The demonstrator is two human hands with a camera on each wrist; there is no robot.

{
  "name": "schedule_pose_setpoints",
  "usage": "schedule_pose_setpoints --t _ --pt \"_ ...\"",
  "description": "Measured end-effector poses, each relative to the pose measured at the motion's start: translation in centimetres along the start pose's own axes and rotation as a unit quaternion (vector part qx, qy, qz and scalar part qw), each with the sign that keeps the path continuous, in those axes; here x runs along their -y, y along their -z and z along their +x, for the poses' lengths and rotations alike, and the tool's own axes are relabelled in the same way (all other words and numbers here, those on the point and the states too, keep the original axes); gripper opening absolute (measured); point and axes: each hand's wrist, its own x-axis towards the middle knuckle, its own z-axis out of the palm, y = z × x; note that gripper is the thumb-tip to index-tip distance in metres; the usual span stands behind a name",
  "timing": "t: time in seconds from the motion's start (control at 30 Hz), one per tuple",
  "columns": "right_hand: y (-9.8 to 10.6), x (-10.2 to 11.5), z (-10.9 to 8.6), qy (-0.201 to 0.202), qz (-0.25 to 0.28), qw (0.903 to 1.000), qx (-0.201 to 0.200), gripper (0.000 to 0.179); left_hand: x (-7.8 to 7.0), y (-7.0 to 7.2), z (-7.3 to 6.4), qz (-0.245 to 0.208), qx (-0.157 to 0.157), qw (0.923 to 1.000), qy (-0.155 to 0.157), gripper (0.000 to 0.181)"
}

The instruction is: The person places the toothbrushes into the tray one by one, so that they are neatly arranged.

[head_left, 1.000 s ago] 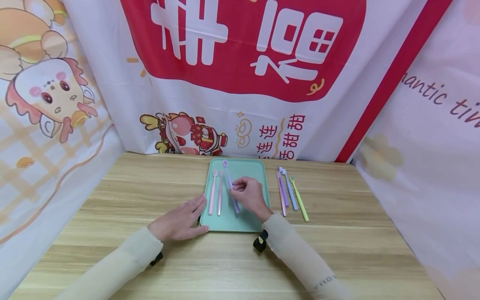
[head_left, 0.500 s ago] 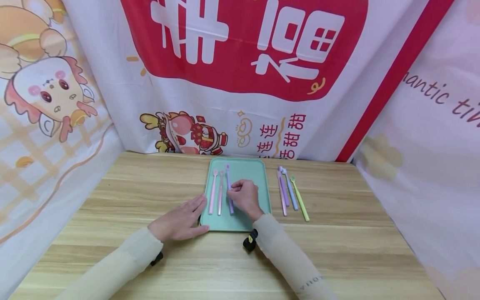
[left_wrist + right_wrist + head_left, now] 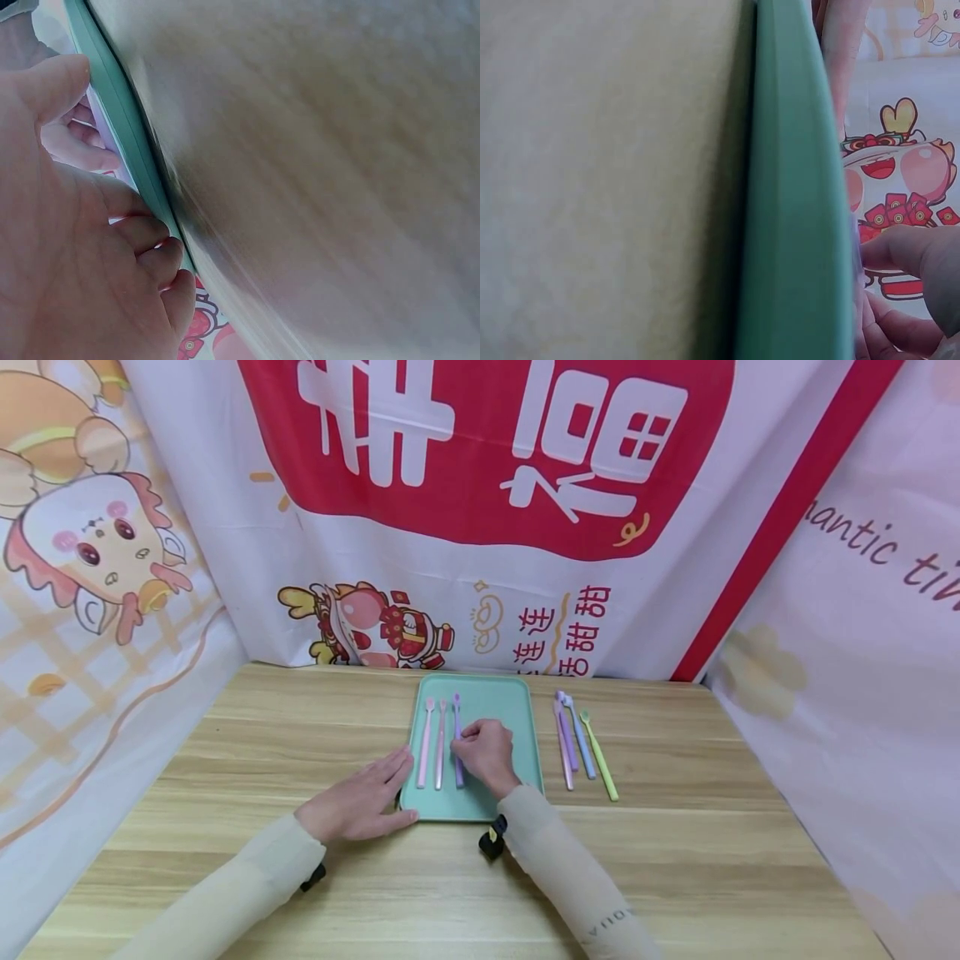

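Observation:
In the head view a purple toothbrush [image 3: 458, 718] lies lengthwise on a mint green tray [image 3: 491, 689]. My right hand [image 3: 489, 753] pinches its handle between thumb and fingers. To its left are two pink toothbrushes, a pale one [image 3: 426, 747] and a slightly darker one [image 3: 441, 747], roughly parallel to it. My left hand [image 3: 360, 797] rests with straight fingers against the tray's left edge, and in the left wrist view its fingertips [image 3: 176, 281] touch the rim. The right wrist view mostly shows the tray's side wall [image 3: 799, 195], with part of the right hand [image 3: 907, 255] beyond it.
Right of the tray, several toothbrushes lie close together on the wooden table [image 3: 675, 860]: a pinkish purple one [image 3: 564, 756], a purple one, a blue one [image 3: 583, 747] and a green one [image 3: 600, 760]. A printed cloth [image 3: 480, 543] hangs behind the table.
My right hand has shifted left with the purple toothbrush, which has turned from slanted to nearly parallel with the pink ones. The left hand has stayed at the tray's edge.

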Motion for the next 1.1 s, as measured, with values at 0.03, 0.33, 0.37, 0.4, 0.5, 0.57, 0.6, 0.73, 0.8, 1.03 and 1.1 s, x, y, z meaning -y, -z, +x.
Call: schedule_pose_setpoints --t 0.03,0.33,0.37,0.4,0.5,0.57,0.6,0.73,0.8,1.03,1.1 --pt "0.0 0.1 0.0 -0.002 -0.003 1.0 -0.001 0.009 0.0 0.0 0.0 0.0 0.0 1.0 0.001 0.091" --pt "0.0 0.5 0.1 -0.01 -0.022 0.9997 0.004 0.004 0.0 0.1 0.0 -0.004 -0.003 1.0 0.001 0.09" --pt "0.0 0.5 0.1 -0.013 -0.025 0.9996 0.004 0.004 0.0 0.1 0.0 -0.005 -0.003 1.0 0.001 0.09" --pt "-0.1 0.5 0.2 -0.014 -0.028 0.9995 0.004 0.004 -0.1 0.1 0.0 -0.007 -0.002 1.0 0.001 0.09" --pt "-0.1 0.5 0.3 -0.02 -0.03 0.9993 0.007 0.004 -0.1 0.2 0.0 -0.01 -0.001 0.9999 0.003 0.089" --pt "-0.1 0.6 0.3 -0.025 -0.031 0.9992 0.009 0.004 -0.1 0.2 0.0 -0.01 0.0 0.9999 0.003 0.089" --pt "-0.1 0.6 0.3 -0.027 -0.031 0.9991 0.009 0.005 -0.1 0.2 0.0 -0.01 0.0 0.9999 0.003 0.089" --pt "-0.1 0.9 0.2 -0.03 -0.038 0.9988 0.007 0.006 0.0 0.2 0.0 -0.007 0.001 1.0 0.002 0.09" --pt "-0.1 0.9 0.2 -0.028 -0.043 0.9987 0.005 0.006 0.0 0.1 0.0 -0.007 0.001 1.0 0.002 0.09" --pt "-0.4 1.1 0.2 -0.033 -0.052 0.9981 0.007 0.007 -0.1 0.2 -0.1 -0.01 0.0 1.0 0.001 0.09" --pt "-0.4 1.1 0.2 -0.035 -0.052 0.998 0.008 0.007 -0.2 0.2 -0.1 -0.01 0.0 0.9999 0.001 0.09"
